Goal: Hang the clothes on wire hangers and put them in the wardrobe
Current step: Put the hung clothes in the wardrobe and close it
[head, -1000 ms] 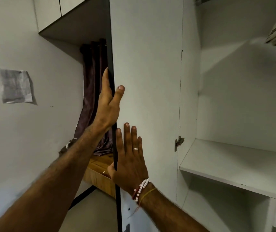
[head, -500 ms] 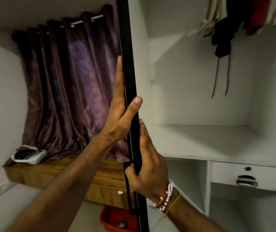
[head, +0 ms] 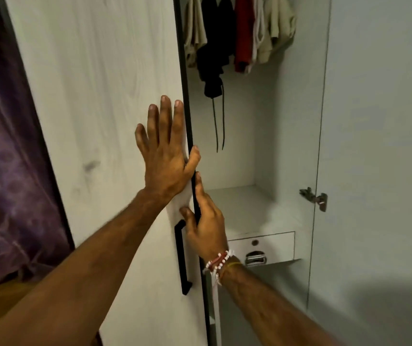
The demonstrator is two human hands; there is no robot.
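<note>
The clothes [head: 237, 33] hang in the wardrobe [head: 239, 166] at 1 o'clock, so closing up seems the step in hand. The left hand [head: 167, 158] presses flat, fingers straight, on the door [head: 100, 96]. The right hand [head: 206, 228], at its 5 o'clock, pinches the door edge. The next move likely calls for freeing those fingers before the door shuts.

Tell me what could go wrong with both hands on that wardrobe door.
1. The right hand pinches the edge of the wardrobe door, with fingers behind it; if the door swings shut, they may get trapped.
2. The left hand presses flat near that edge, thumb over it, so the thumb could be nipped too.
3. The black cords hang close to the door and might snag.
</note>
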